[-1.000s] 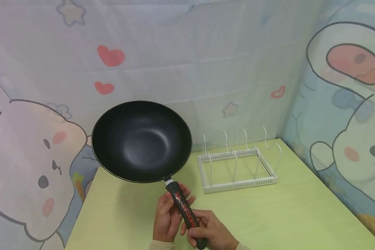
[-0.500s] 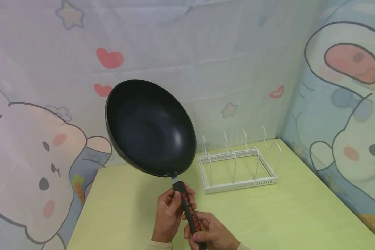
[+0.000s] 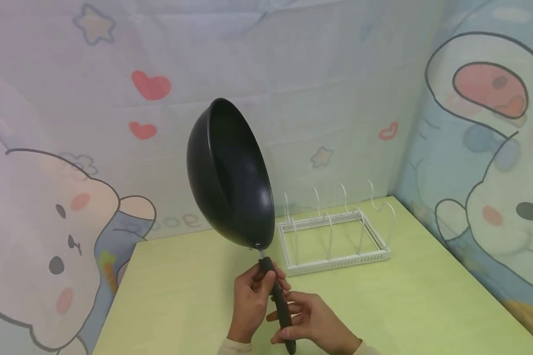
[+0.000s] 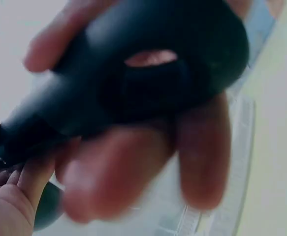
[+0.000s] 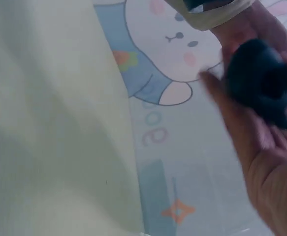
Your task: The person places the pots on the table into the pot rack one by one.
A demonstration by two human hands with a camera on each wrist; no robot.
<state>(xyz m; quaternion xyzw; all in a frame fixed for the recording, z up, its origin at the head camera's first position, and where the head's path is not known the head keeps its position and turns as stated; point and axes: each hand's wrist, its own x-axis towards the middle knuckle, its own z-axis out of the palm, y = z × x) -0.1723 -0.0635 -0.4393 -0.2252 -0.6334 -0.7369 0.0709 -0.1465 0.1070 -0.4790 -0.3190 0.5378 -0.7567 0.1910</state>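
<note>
Since a second ago the wok is rolling from face-up onto its edge, its hollow now facing right. The left hand is curling its grip round the upper handle; the right hand is holding the lower end with looser fingers. The wok is hanging above the green tabletop, just left of the white wire rack.
</note>
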